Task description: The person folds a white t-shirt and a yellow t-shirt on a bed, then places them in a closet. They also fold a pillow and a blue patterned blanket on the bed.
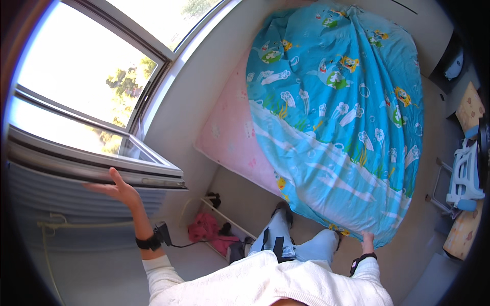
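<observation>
1. A bedroom seen from above: bed to the right, open window sash to the left.
2. Left hand lies flat and open against the sash's near edge; best to push steadily with the palm.
3. Right hand pinches the blue duvet at its near corner.

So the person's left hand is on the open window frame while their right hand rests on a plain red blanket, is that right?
Not quite: in the head view the blanket under the right hand is blue with cartoon prints, not plain red. The left hand is on the open window frame, as you said.
</observation>
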A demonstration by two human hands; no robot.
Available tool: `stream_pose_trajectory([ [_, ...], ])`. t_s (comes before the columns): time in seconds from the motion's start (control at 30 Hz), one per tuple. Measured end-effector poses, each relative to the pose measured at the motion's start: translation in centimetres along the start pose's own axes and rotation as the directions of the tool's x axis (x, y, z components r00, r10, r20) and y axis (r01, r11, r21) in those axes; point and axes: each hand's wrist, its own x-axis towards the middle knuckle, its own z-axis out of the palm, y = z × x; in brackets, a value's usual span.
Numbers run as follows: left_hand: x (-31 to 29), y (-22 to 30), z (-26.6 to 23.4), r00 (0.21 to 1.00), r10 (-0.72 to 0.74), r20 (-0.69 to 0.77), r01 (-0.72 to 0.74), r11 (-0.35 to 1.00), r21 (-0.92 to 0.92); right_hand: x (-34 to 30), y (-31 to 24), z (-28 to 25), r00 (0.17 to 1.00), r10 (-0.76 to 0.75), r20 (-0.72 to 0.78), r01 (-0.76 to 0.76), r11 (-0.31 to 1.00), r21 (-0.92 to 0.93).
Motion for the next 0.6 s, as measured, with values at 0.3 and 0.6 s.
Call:
stream_pose_trajectory([
  [0.3, 4.6, 1.3, 11.0, 0.940, 0.339, -0.030, -0.337, 0.940, 0.050, -9.5, -10.9, 10.4, 0.984, 0.052, 0.173, -0.076, 0.987, 0.139],
  [0.6, 12.0, 3.2, 26.0, 0.958, 0.263, 0.111, -0.268, 0.963, 0.027, -8.6, -25.4, 12.4, 0.966, -0.181, 0.186, 0.158, 0.979, 0.128],
])
